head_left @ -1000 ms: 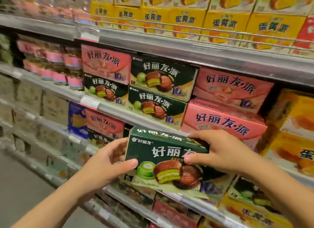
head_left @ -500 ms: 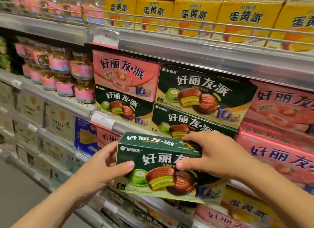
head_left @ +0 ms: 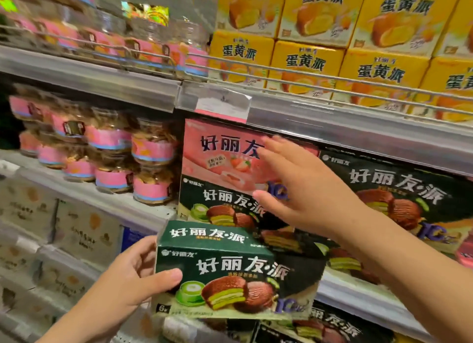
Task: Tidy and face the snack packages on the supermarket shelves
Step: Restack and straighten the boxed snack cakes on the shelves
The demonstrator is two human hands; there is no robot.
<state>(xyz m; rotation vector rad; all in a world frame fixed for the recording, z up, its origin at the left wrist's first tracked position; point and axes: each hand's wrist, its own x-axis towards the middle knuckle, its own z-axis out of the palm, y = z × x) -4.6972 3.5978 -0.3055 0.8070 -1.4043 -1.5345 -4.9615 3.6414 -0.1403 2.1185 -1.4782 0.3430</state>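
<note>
Green cardboard pie box (head_left: 230, 273), lower centre: light, stiff, crushable; left hand (head_left: 128, 278) grips its end, right hand (head_left: 294, 186) spread, empty.

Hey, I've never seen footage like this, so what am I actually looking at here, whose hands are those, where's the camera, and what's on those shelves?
There is no robot here. A person wears one wide-angle camera on the head, looking forward and down at their own two bare hands in a supermarket aisle.

The left hand grips a dark green snack box, thumb on its front, in front of the shelves. The right hand is open, fingers spread, reaching toward a pink strawberry box stacked on another green box; whether it touches is unclear.

On the same shelf, to the left, stand clear tubs with pink labels. To the right is a larger green box. The shelf above carries yellow boxes behind a wire rail. A price tag hangs on the shelf edge.
</note>
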